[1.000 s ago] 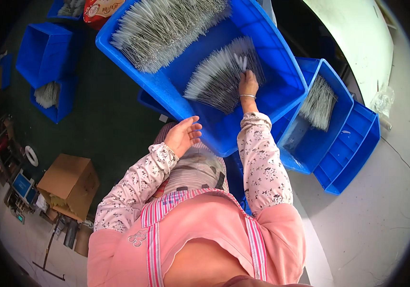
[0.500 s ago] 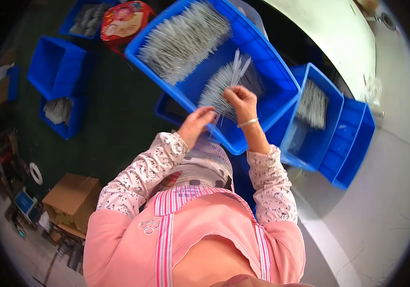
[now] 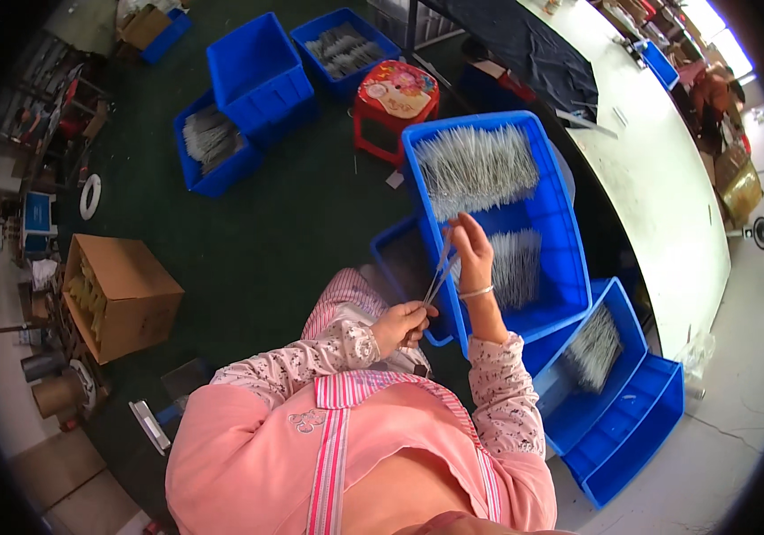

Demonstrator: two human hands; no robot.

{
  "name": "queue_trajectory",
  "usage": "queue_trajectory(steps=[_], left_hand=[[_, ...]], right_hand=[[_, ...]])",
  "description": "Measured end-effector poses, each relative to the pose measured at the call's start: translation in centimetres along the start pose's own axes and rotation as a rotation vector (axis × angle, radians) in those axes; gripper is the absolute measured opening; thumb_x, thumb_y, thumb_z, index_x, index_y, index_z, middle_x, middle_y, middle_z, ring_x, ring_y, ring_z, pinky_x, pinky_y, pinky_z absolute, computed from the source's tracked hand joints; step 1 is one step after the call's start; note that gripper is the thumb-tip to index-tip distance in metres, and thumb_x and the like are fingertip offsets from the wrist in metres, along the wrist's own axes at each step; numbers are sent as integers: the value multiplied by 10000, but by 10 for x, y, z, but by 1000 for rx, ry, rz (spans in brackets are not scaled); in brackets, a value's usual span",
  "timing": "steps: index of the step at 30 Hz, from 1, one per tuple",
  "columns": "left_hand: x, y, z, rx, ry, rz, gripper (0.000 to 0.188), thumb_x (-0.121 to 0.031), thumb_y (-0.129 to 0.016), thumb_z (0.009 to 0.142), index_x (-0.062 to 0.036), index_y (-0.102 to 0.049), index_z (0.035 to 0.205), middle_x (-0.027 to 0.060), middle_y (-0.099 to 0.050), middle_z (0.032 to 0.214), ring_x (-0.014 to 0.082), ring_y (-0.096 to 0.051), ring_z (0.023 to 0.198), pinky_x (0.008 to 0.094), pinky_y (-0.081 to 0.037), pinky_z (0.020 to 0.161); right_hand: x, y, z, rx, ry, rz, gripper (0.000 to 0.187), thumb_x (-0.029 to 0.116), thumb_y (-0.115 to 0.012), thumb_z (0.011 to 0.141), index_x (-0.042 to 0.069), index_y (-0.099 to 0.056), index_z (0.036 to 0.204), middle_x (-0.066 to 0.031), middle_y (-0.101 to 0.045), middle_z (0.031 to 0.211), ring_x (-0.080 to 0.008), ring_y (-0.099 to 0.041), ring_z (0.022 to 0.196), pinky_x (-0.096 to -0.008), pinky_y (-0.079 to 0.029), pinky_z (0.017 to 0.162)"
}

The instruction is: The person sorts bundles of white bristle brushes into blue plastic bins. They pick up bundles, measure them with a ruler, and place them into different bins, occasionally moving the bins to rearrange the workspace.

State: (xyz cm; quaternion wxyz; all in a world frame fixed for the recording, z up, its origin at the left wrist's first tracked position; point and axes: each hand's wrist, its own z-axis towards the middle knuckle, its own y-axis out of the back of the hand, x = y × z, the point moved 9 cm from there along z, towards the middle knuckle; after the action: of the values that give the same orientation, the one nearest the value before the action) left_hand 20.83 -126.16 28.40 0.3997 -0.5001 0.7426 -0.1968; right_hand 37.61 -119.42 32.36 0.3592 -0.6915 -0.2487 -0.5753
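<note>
A few thin, pale grey-white sticks (image 3: 440, 273) stretch between my two hands, just off the near-left side of a large blue bin (image 3: 557, 267). My left hand (image 3: 402, 325) is closed around their lower ends. Higher up, my right hand (image 3: 473, 250) pinches the other ends above the bin's edge. Inside the bin lie two dense bundles of similar sticks: a far bundle (image 3: 480, 168) and a nearer bundle (image 3: 516, 270), partly hidden behind my right hand. Whether the sticks carry bristles is too small to tell.
More blue bins with sticks (image 3: 594, 352) stand at the right. Beyond the large bin is a red stool (image 3: 395, 98); further blue bins (image 3: 262, 76) sit far left. A cardboard box (image 3: 132, 290) rests on the floor. A pale table (image 3: 658, 178) runs along the right, with another person (image 3: 712, 94) past it.
My view has swung leftward, so the bins appear farther right. The sticks have left the near bundle, and my left hand, earlier apart from them, now grips their lower ends.
</note>
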Motion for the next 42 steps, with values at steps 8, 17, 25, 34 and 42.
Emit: queue_trajectory(steps=[8, 17, 25, 34, 42], left_hand=[[-76, 71, -18, 4, -68, 136, 276, -282, -429, 925, -58, -490, 1074, -23, -461, 743, 68, -440, 641, 213, -434, 596], [-269, 202, -53, -166, -102, -108, 206, -177, -491, 884, -101, -479, 1075, -11, -459, 684, 85, -413, 568, 218, -342, 513], [-428, 307, -19, -180, -183, -565, 164, -168, -468, 904, -122, -520, 1053, 57, -608, 819, 187, -620, 756, 321, -525, 679], [-591, 390, 82, -230, -192, -526, 132, -182, -471, 908, -143, -524, 1023, 40, -564, 800, 117, -540, 639, 236, -443, 530], [-711, 497, 166, -730, -168, -439, 170, -250, -437, 924, -140, -483, 1045, -19, -423, 621, 59, -327, 429, 219, -262, 396]], right_hand=[[-18, -130, 71, 571, -96, -224, 450, 326, -397, 933, -76, -566, 1045, -148, -629, 928, -210, -606, 889, -297, -465, 812], [-54, -280, 240, 282, -282, 150, 612, 470, -291, 923, -68, -517, 1109, -157, -597, 1041, -224, -578, 955, -318, -410, 875], [-193, -396, 253, 241, -921, 234, 442, 438, -503, 857, 12, -608, 910, -47, -603, 746, -131, -559, 631, -252, -474, 596], [-296, -428, 411, 141, -1102, 380, 327, 395, -514, 855, 81, -600, 889, 9, -573, 687, -119, -508, 571, -298, -416, 556], [-404, -407, 705, -119, -831, -121, 137, 186, -600, 753, 50, -616, 759, -2, -537, 599, -87, -463, 443, -217, -342, 374]])
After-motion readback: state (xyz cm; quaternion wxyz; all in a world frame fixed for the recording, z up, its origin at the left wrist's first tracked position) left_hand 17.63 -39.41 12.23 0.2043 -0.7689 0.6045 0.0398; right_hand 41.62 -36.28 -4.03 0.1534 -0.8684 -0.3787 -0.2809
